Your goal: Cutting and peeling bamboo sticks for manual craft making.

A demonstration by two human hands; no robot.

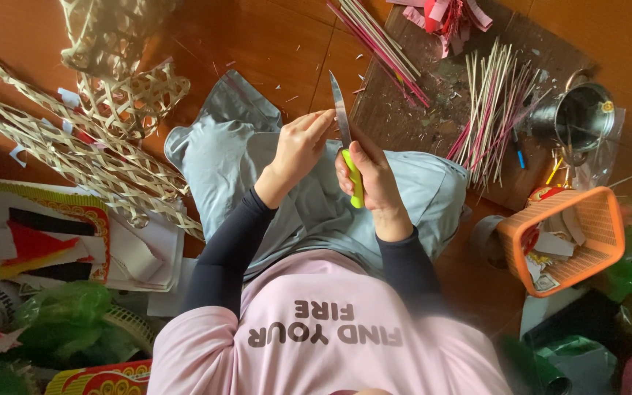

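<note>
Knife — right hand grips its yellow-green handle; left hand pinches beside the blade.

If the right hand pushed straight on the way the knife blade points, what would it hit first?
Probably the edge of the dark wooden board, near the pink sticks. The right hand holds the knife pointing up the picture; depth is unclear.

Both hands raised over the lap: right hand fisted closed, left hand pinched, fingers bent.
</note>
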